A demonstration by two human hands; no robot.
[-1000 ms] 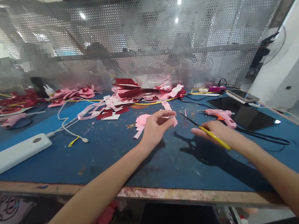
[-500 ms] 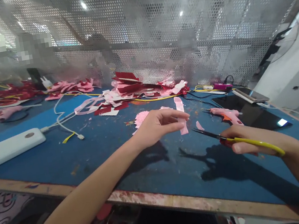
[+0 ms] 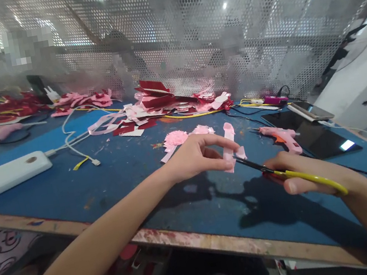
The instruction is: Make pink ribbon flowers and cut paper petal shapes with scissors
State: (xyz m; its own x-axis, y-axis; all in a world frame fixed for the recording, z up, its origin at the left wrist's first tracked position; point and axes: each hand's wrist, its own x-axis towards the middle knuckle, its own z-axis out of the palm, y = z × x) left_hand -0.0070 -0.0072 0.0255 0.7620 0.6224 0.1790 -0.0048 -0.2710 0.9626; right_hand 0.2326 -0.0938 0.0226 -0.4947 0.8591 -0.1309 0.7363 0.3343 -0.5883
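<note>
My left hand [image 3: 195, 156] pinches a pale pink ribbon strip [image 3: 228, 133] between thumb and fingers, holding it above the blue table. In my right hand [image 3: 303, 169] are scissors [image 3: 253, 164] with dark blades and yellow handles. The blade tips reach the lower part of the ribbon, beside my left fingertips; whether they are parted there I cannot tell. A small pink scrap [image 3: 241, 152] shows just right of the ribbon. Behind my left hand lie a pink rosette [image 3: 175, 138] with ribbon tails and a second pink rosette [image 3: 203, 129], partly covered.
A pink glue gun [image 3: 283, 136] lies to the right, near a dark tablet [image 3: 317, 138]. Red and pink scraps [image 3: 158, 102] are heaped at the back before a perforated metal screen [image 3: 179, 30]. On the left are a white power strip [image 3: 7, 178] and a cable [image 3: 78, 150].
My right hand has brought the scissors left, so the blades now meet the ribbon. The ribbon's lower end has shifted slightly right and down with my left fingers. The view has tilted slightly.
</note>
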